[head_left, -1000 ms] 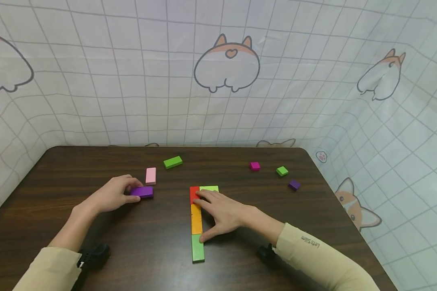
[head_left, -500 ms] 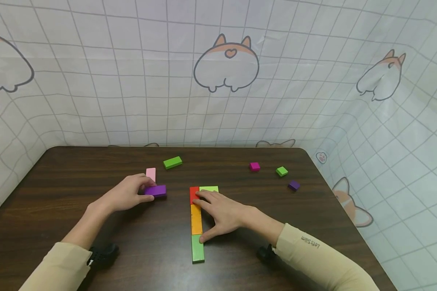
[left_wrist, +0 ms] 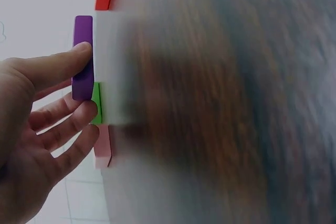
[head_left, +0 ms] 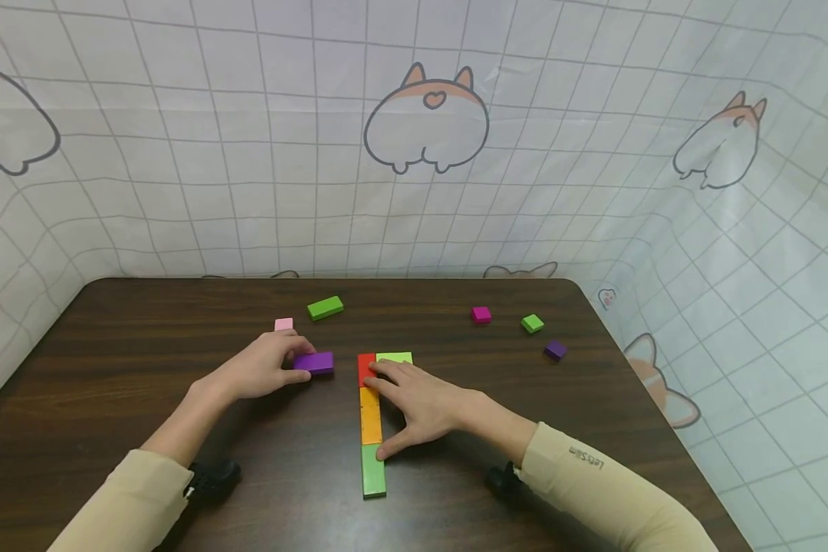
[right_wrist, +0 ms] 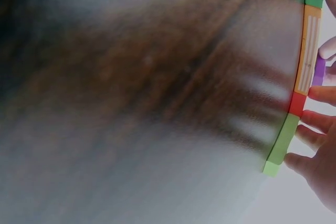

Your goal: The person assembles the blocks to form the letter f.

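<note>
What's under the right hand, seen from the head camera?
In the head view, the right hand covers parts of the red block, the light green block and the near green block. Anything directly beneath its palm is hidden there.

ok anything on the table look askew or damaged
No clear damage. The long green block, back middle, small green block and dark purple block, both right, sit slanted to the table's back edge.

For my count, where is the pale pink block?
Head view, left side: the pink block lies partly behind the left hand, near a green block.
</note>
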{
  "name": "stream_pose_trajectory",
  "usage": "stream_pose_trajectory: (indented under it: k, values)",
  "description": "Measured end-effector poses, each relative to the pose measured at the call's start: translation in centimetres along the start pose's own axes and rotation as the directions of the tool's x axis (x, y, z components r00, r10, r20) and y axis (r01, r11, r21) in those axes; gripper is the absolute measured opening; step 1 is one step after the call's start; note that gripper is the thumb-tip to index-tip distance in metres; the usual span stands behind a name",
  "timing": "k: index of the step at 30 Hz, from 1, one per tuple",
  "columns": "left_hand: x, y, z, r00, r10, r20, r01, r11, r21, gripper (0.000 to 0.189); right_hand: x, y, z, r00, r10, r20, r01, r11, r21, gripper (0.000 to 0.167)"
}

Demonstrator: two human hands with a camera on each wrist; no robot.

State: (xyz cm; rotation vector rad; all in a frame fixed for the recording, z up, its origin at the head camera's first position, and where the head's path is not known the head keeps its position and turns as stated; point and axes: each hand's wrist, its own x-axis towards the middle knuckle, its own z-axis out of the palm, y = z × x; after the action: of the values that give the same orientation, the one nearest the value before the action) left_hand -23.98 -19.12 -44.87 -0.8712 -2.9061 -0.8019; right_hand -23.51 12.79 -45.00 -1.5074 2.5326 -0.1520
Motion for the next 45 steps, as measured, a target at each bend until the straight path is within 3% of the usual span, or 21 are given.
stream_pose_trajectory:
  k: [16,30,45]
  values:
    - [2.2,1.1,1.4,0.999,-0.023,0.036,0.024,1.0,-0.018,0.028,0.1,0.7,-0.1,1.0,-0.016,-0.007,0.016,1.0,-0.009,0.109]
    - [3.6,1.2,1.8,0.999,-0.014,0.051,0.013,1.0,0.015,0.026,0.4,1.2,-0.1,1.0,-0.028,-0.009,0.028,1.0,-0.007,0.109]
    - [4.1,1.6,2.2,0.995,-0.04,0.089,0.036,0.998,0.048,0.028,0.4,1.4,0.0,1.0,-0.024,-0.002,0.024,1.0,0.007,0.11]
